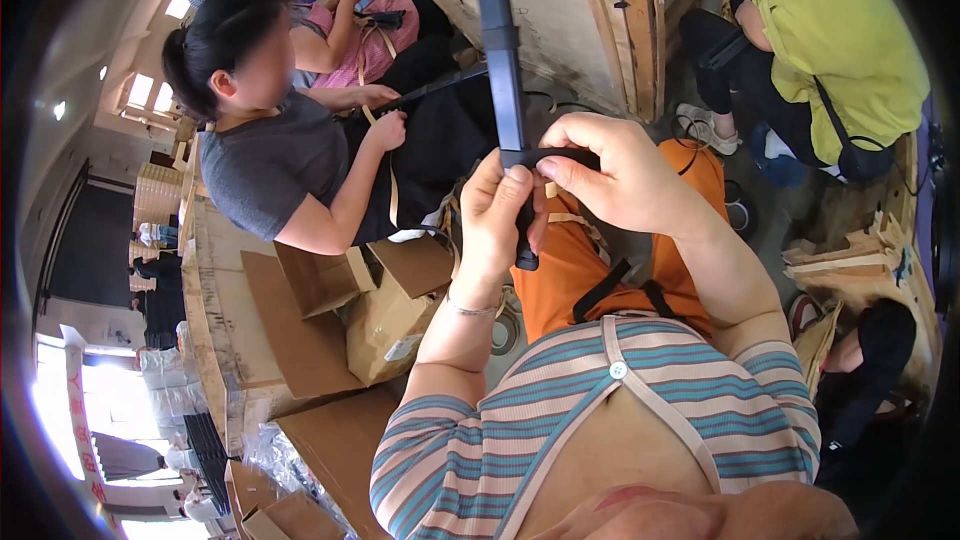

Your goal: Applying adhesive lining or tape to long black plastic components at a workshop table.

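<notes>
A long, dark, flat bar [502, 50] rises from my hands to the top edge of the view, with a black band around it partway up. My left hand [492, 210] is closed around its lower part, thumb on the front, and the black bottom end pokes out below. Close beside it, my right hand [620, 175] pinches a narrow black strip [565, 153] that meets the bar just above my left thumb. Whether the strip goes fully around the bar is hidden by my fingers. Both hands are above my orange trousers [560, 285].
At my left a seated co-worker [290, 160] in grey handles another dark bar and a pale strip. Open cardboard boxes [400, 330] stand near my left elbow. Ahead is a wooden crate [570, 30]; a person in yellow-green [840, 50] bends at the right, near a broken wooden piece [850, 255].
</notes>
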`<state>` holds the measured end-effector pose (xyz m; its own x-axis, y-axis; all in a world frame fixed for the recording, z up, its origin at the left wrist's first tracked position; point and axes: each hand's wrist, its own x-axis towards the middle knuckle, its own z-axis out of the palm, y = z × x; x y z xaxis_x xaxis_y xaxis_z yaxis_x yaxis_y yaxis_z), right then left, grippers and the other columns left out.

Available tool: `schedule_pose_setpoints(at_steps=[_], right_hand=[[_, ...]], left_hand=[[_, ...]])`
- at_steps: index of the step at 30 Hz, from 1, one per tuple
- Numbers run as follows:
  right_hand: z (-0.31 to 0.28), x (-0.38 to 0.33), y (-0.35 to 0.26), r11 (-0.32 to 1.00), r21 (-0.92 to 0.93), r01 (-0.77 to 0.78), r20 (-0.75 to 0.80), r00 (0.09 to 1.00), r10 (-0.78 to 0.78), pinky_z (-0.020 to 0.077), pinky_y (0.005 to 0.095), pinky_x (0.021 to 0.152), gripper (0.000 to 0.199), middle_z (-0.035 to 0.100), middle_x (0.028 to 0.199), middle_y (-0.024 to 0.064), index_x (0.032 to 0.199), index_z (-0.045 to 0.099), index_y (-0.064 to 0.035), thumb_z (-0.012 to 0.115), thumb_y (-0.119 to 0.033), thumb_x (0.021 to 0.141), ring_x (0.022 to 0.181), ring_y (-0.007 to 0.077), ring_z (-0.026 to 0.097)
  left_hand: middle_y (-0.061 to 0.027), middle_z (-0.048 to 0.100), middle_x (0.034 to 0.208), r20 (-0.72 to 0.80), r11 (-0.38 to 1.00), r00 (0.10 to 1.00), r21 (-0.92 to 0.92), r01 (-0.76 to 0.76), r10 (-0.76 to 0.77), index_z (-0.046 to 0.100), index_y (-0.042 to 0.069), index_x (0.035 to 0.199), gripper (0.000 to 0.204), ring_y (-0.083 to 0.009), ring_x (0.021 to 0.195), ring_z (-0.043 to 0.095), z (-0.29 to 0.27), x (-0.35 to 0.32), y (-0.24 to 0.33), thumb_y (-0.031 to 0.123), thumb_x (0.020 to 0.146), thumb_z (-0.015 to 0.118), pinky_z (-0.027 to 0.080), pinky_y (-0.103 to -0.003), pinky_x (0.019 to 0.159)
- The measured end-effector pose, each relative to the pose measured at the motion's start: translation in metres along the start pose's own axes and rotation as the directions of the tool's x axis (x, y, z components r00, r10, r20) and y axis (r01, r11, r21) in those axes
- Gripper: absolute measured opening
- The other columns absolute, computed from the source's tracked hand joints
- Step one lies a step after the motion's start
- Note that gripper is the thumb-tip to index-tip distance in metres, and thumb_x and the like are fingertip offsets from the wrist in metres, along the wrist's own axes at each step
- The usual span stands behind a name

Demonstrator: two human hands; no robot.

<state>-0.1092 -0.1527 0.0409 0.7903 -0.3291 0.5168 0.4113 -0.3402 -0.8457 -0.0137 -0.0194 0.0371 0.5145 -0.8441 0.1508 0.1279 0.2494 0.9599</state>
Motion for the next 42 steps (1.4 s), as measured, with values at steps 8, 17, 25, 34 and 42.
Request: schedule_pose_setpoints(at_steps=[8, 17, 25, 34, 42], right_hand=[[0.004, 0.000, 0.000, 0.978, -0.207, -0.032, -0.121, 0.993, 0.006, 0.0421, 0.0361, 0.051, 0.010, 0.058, 0.069, 0.0145, 0.075, 0.055, -0.0019, 0.057, -0.012, 0.074, 0.058, 0.0301, 0.057], [0.003, -0.029, 0.145, 0.926, -0.184, -0.330, -0.235, 0.930, 0.284, 0.0450, 0.0346, 0.057, 0.016, 0.058, 0.064, 0.0119, 0.069, 0.058, -0.0025, 0.057, -0.017, 0.076, 0.061, 0.0224, 0.058], [-0.033, 0.002, 0.010, 0.781, 0.615, -0.108, -0.107, 0.970, 0.218, 0.0284, 0.0163, 0.050, 0.028, 0.049, 0.072, -0.0030, 0.100, 0.052, -0.0031, 0.047, -0.030, 0.090, 0.059, 0.0034, 0.039], [-0.036, 0.017, 0.002, 0.763, 0.646, 0.026, -0.239, 0.956, 0.170, 0.0386, 0.0188, 0.057, 0.031, 0.053, 0.075, 0.0000, 0.092, 0.052, -0.0006, 0.066, -0.025, 0.080, 0.064, 0.0062, 0.048], [-0.045, 0.008, 0.035, 0.740, 0.670, -0.062, -0.238, 0.926, 0.293, 0.0400, 0.0177, 0.057, 0.033, 0.056, 0.078, 0.0013, 0.094, 0.053, 0.0010, 0.070, -0.021, 0.077, 0.064, 0.0058, 0.050]], left_hand=[[-0.0065, 0.048, 0.059, 0.047, 0.998, 0.997, -0.011, 0.063, -0.063, 0.043, 0.001, 0.081, 0.036, -0.0106, 0.035, 0.041, 0.003, 0.004, -0.001, 0.032, 0.095, 0.035, 0.034, -0.022, 0.032], [-0.0113, 0.040, 0.055, 0.397, 0.963, 0.918, -0.253, 0.097, 0.012, 0.041, -0.006, 0.074, 0.045, -0.0142, 0.032, 0.038, 0.026, 0.003, 0.011, 0.037, 0.089, 0.047, 0.032, -0.023, 0.026], [-0.0059, 0.037, 0.053, 0.646, 0.626, 0.755, -0.542, 0.560, -0.116, 0.034, 0.003, 0.066, 0.046, -0.0082, 0.028, 0.030, 0.034, 0.028, 0.013, 0.040, 0.093, 0.036, 0.027, -0.019, 0.022], [-0.0027, 0.037, 0.044, 0.620, 0.704, 0.771, -0.483, 0.520, -0.144, 0.036, 0.008, 0.059, 0.047, -0.0118, 0.026, 0.031, 0.046, 0.045, -0.007, 0.045, 0.088, 0.045, 0.028, -0.021, 0.024], [-0.0041, 0.046, 0.050, 0.191, 0.938, 0.921, 0.137, 0.319, -0.341, 0.046, 0.004, 0.068, 0.031, -0.0120, 0.038, 0.043, 0.053, 0.052, -0.008, 0.028, 0.087, 0.040, 0.036, -0.024, 0.036]])
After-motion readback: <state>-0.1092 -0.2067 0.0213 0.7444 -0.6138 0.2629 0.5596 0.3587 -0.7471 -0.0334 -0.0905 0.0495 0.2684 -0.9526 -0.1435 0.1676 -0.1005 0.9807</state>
